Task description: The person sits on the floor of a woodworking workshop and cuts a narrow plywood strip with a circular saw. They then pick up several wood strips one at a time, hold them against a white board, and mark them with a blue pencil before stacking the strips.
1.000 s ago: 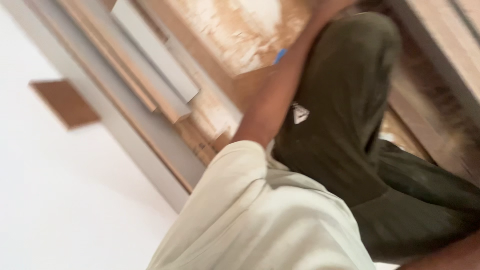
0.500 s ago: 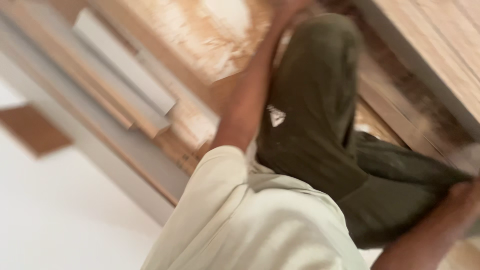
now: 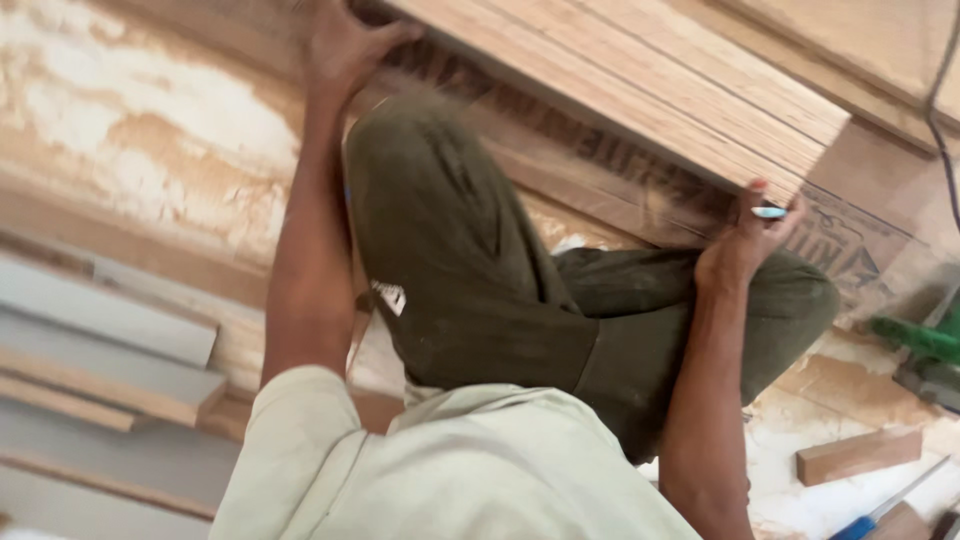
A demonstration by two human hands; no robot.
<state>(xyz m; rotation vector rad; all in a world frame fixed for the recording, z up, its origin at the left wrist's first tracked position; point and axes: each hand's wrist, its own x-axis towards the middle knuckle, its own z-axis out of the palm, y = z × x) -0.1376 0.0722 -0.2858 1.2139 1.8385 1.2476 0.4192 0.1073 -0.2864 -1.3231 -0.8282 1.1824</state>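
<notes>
Across the top of the head view, a stack of long wood boards point(image 3: 640, 90) runs slantwise from upper left down to the right, pale edges showing in layers.

Left hand point(image 3: 345, 45): closed around the stack's near edge at its upper-left stretch, fingers wrapped over the top. Right hand point(image 3: 745, 250): gripping the stack's lower right corner, with a small blue-and-white pen-like object point(image 3: 768, 212) pinched between its fingers against the wood. Both arms reach out from a pale green shirt point(image 3: 450, 470); bent knees in dark olive trousers point(image 3: 480, 280) sit between the arms, just under the boards.

Labels: dark stencilled lettering and a printed emblem run along a brown sheet point(image 3: 850, 250) lying under the stack, partly covered by it; a small white tag point(image 3: 392, 297) on the trousers.

Floor, dusty with pale sawdust: grey and wood-coloured planks point(image 3: 100, 350) stacked at the left edge; a green power tool point(image 3: 925, 345) at the right edge; a short wood block point(image 3: 858, 455) and a blue-handled tool point(image 3: 880, 510) near the lower right corner. Black cable point(image 3: 940, 110) hangs at upper right.
</notes>
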